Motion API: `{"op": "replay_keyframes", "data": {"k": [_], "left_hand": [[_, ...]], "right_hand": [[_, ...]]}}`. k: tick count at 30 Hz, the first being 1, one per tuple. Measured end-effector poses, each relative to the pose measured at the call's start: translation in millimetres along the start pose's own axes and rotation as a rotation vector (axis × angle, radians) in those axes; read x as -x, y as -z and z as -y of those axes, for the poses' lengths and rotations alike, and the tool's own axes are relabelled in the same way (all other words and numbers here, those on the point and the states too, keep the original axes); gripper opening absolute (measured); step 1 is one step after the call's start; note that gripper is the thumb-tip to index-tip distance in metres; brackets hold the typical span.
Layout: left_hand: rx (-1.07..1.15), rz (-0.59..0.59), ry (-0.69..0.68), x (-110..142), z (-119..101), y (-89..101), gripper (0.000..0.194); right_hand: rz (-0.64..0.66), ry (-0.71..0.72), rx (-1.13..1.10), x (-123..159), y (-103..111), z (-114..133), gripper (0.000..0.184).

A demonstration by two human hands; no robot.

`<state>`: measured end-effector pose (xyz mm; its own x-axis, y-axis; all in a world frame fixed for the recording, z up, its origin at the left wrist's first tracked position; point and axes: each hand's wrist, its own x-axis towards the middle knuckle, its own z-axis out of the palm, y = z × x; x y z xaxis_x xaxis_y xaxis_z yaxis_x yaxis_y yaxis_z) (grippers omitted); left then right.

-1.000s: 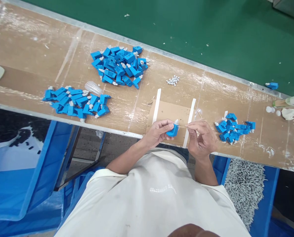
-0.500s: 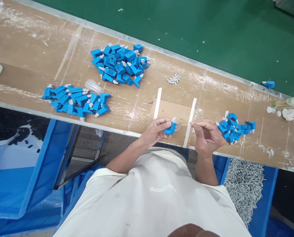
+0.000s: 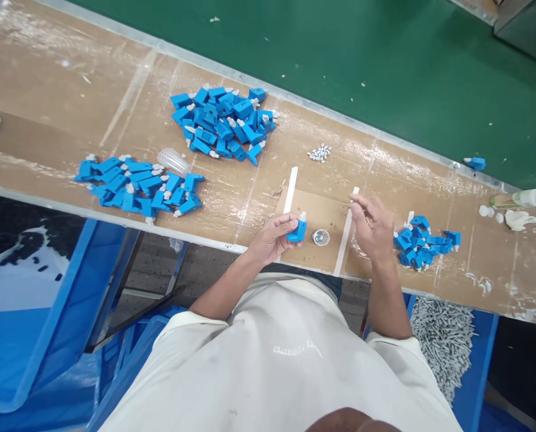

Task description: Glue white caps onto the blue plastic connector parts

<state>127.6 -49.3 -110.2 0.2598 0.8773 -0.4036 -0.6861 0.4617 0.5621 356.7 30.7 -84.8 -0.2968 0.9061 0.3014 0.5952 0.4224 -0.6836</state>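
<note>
My left hand (image 3: 274, 239) is closed around a blue plastic block (image 3: 297, 231) with a small white piece sticking out of its top. To the right of it, a small clear round cup (image 3: 320, 237) with a little liquid stands on a cardboard sheet (image 3: 313, 204). My right hand (image 3: 374, 227) is raised beside the right white strip (image 3: 347, 231), fingers curled and pinched. A short bit of a thin wooden toothpick (image 3: 368, 221) shows between its fingers; the rest is hidden.
Blue blocks with white pieces lie in piles at the back (image 3: 222, 123), left (image 3: 137, 183) and right (image 3: 425, 243). Small white bits (image 3: 319, 153) form a heap behind the sheet. A clear plastic shell (image 3: 173, 161) lies between the left piles. A toothpick bottle (image 3: 517, 198) lies far right.
My right hand has moved up and away from the block, taking the toothpick with it. The block in my left hand has shifted left, uncovering the clear cup.
</note>
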Motion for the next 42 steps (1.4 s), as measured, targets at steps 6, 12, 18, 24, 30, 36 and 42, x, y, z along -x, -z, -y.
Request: {"op": "replay_keyframes", "data": {"k": [6, 12, 18, 24, 30, 36, 42], "left_hand": [[0.077, -0.021, -0.032, -0.1, 2.9, 0.8, 0.045], [0.111, -0.020, -0.034, 1.3, 4.5, 0.9, 0.047], [0.126, -0.037, -0.011, 1.0, 4.7, 0.9, 0.045], [0.128, -0.060, -0.003, 1.4, 5.3, 1.6, 0.038], [0.121, -0.025, -0.030, 1.2, 2.5, -0.5, 0.043], [0.060, 0.038, 0.000, 0.8, -5.1, -16.0, 0.043], [-0.005, 0.148, 0.089, -5.0, -0.5, -35.1, 0.050]], "right_hand": [[0.170, 0.111, 0.135, -93.6, -39.7, -39.7, 0.012], [0.277, 0.187, 0.299, -123.6, -59.1, -42.0, 0.020], [0.428, 0.187, 0.446, -130.4, -56.9, -34.8, 0.021], [0.554, 0.214, 0.534, -139.3, -55.7, -25.5, 0.019], [0.472, 0.050, 0.105, -109.0, -24.8, -5.5, 0.010], [0.321, -0.286, -0.713, -24.7, 3.4, 28.4, 0.035], [0.100, -0.462, -0.907, 23.8, 5.0, 45.9, 0.038]]}}
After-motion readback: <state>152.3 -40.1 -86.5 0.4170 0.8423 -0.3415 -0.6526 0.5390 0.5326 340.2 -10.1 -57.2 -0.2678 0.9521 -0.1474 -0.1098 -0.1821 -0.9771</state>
